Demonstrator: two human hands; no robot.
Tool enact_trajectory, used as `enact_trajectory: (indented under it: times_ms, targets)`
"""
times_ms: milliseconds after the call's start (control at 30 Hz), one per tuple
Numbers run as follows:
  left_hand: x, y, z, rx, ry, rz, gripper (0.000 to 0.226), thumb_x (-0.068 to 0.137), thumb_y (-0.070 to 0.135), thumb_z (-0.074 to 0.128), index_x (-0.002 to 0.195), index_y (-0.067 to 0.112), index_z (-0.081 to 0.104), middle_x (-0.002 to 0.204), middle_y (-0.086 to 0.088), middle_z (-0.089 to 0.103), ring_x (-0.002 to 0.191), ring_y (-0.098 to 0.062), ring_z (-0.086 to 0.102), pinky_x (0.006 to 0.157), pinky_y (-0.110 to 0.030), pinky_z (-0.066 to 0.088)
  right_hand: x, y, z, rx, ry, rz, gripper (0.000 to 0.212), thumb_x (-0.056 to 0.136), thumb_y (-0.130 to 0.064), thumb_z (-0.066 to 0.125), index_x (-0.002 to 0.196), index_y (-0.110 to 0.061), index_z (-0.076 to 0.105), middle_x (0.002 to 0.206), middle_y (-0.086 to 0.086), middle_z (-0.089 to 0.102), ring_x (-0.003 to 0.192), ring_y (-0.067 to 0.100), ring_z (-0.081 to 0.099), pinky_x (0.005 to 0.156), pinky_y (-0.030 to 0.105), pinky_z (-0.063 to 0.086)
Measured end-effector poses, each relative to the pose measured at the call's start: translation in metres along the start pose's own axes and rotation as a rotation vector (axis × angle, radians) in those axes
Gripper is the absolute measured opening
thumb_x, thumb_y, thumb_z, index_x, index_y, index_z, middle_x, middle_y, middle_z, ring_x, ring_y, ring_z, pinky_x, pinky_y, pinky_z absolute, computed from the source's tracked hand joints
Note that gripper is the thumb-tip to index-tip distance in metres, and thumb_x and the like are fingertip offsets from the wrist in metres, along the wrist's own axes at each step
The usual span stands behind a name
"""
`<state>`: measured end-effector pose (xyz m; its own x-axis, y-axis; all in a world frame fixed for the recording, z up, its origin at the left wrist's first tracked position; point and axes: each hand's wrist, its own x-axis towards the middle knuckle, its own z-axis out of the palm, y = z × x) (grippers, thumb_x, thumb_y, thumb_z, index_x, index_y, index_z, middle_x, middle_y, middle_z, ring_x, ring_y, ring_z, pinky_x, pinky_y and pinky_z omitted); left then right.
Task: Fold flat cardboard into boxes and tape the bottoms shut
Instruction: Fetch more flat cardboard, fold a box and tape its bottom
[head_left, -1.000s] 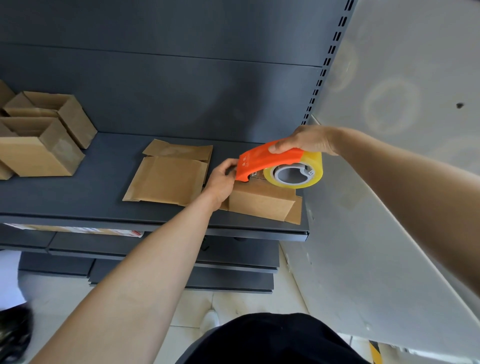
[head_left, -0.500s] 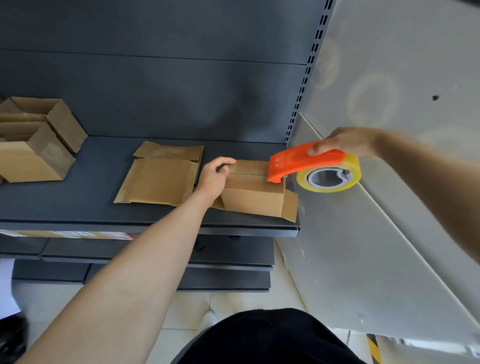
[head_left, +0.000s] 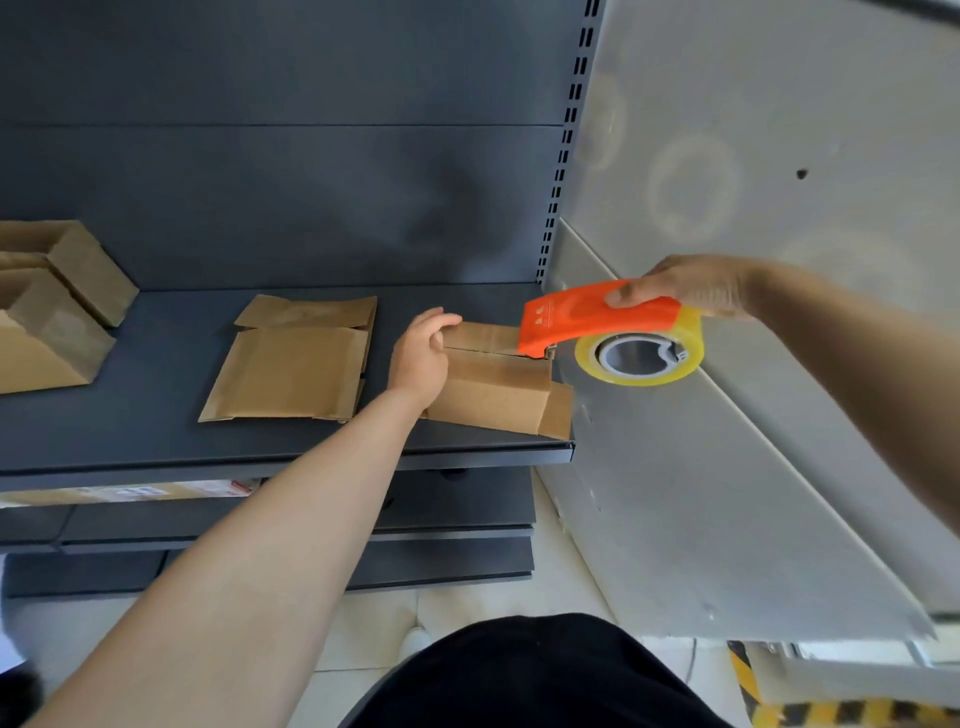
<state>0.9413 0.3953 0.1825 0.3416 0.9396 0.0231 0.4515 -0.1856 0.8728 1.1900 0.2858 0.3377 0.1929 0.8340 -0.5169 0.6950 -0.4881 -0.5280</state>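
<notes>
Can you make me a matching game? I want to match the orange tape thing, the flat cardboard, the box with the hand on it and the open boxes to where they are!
Things
1. orange tape dispenser
2. flat cardboard
3. box being taped
4. open boxes

Places
A. far left of the shelf
B. lying flat mid-shelf, nobody touching it
C. right end of the shelf, steadied by the left hand
D. gripped in the right hand

Pairs: 1-D, 2-B, 3-C, 4-A
</notes>
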Motion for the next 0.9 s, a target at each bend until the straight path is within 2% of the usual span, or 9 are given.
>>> enact_trajectory:
  times_ms: [133, 267, 367, 400, 467, 533, 633, 767, 900]
  targets:
    - [0.004, -0.003, -0.004, 0.006, 0.026, -0.031, 0.046, 0.099, -0.002, 0.027, 0.124, 0.018, 0.06, 0.142, 0.0, 0.046, 0.133, -0.014, 0.039, 0.102, -0.015, 0.026, -0.014, 0.02, -0.014, -0.082, 0.059, 0.077, 0.056, 0.066, -0.064, 0.068, 0.084, -0.012, 0.073, 0.082, 0.007, 0.074, 0.083, 0.028, 0.068, 0.09, 0.039, 0.048]
    - [0.0, 0.008, 0.006, 0.039, -0.011, -0.012, 0.056, 0.092, -0.012, 0.027, 0.125, 0.019, 0.059, 0.144, 0.002, 0.043, 0.133, -0.014, 0.037, 0.1, -0.016, 0.026, -0.031, 0.032, -0.026, -0.099, 0.097, 0.132, 0.052, 0.072, -0.06, 0.066, 0.085, -0.01, 0.073, 0.084, 0.009, 0.074, 0.086, 0.03, 0.068, 0.089, 0.039, 0.047]
    - [-0.002, 0.009, 0.01, 0.062, -0.008, -0.009, 0.059, 0.09, -0.015, 0.026, 0.121, 0.02, 0.061, 0.145, 0.002, 0.042, 0.135, -0.015, 0.035, 0.103, -0.017, 0.021, -0.036, 0.036, -0.031, -0.067, 0.089, 0.14, 0.083, 0.042, -0.08, 0.066, 0.085, -0.011, 0.075, 0.081, 0.007, 0.075, 0.082, 0.028, 0.07, 0.089, 0.039, 0.048]
    - [-0.002, 0.008, 0.01, 0.066, -0.012, -0.013, 0.06, 0.089, -0.016, 0.026, 0.121, 0.02, 0.062, 0.146, 0.001, 0.042, 0.136, -0.016, 0.034, 0.104, -0.017, 0.019, -0.037, 0.038, -0.031, -0.07, 0.087, 0.141, 0.082, 0.042, -0.08, 0.067, 0.084, -0.01, 0.075, 0.079, 0.006, 0.076, 0.081, 0.027, 0.07, 0.089, 0.039, 0.048]
    - [-0.002, 0.01, 0.011, 0.079, -0.014, -0.018, 0.063, 0.087, -0.018, 0.027, 0.122, 0.02, 0.063, 0.147, 0.002, 0.041, 0.137, -0.016, 0.033, 0.105, -0.017, 0.017, -0.042, 0.038, -0.032, -0.104, 0.087, 0.145, 0.057, 0.065, -0.064, 0.067, 0.082, -0.01, 0.074, 0.077, 0.006, 0.075, 0.08, 0.028, 0.069, 0.089, 0.039, 0.048]
    - [-0.003, 0.012, 0.013, 0.093, -0.01, -0.024, 0.064, 0.087, -0.018, 0.027, 0.124, 0.021, 0.062, 0.147, 0.002, 0.04, 0.137, -0.016, 0.032, 0.105, -0.017, 0.016, -0.047, 0.039, -0.039, -0.121, 0.108, 0.162, 0.043, 0.078, -0.05, 0.065, 0.083, -0.009, 0.074, 0.077, 0.009, 0.075, 0.078, 0.028, 0.069, 0.082, 0.036, 0.048]
    - [-0.002, 0.012, 0.014, 0.101, -0.021, -0.04, 0.067, 0.085, -0.019, 0.026, 0.124, 0.022, 0.062, 0.146, 0.004, 0.04, 0.136, -0.016, 0.034, 0.104, -0.017, 0.018, -0.054, 0.037, -0.047, -0.145, 0.102, 0.22, 0.04, 0.079, -0.046, 0.067, 0.085, -0.007, 0.073, 0.074, 0.009, 0.075, 0.075, 0.028, 0.069, 0.075, 0.034, 0.049]
    - [-0.002, 0.014, 0.014, 0.101, -0.021, -0.037, 0.064, 0.088, -0.018, 0.028, 0.126, 0.021, 0.061, 0.147, 0.003, 0.04, 0.137, -0.016, 0.033, 0.104, -0.017, 0.018, -0.044, 0.037, -0.034, -0.308, 0.114, 0.296, 0.046, 0.077, -0.056, 0.065, 0.089, -0.012, 0.069, 0.089, 0.006, 0.068, 0.084, 0.026, 0.063, 0.086, 0.036, 0.044]
    - [-0.001, 0.012, 0.013, 0.104, -0.026, -0.029, 0.063, 0.088, -0.018, 0.028, 0.127, 0.021, 0.06, 0.147, 0.003, 0.04, 0.137, -0.016, 0.033, 0.106, -0.018, 0.018, -0.023, 0.046, -0.009, -0.364, 0.087, 0.33, 0.049, 0.072, -0.062, 0.066, 0.089, -0.016, 0.064, 0.093, 0.006, 0.065, 0.087, 0.028, 0.06, 0.084, 0.035, 0.046]
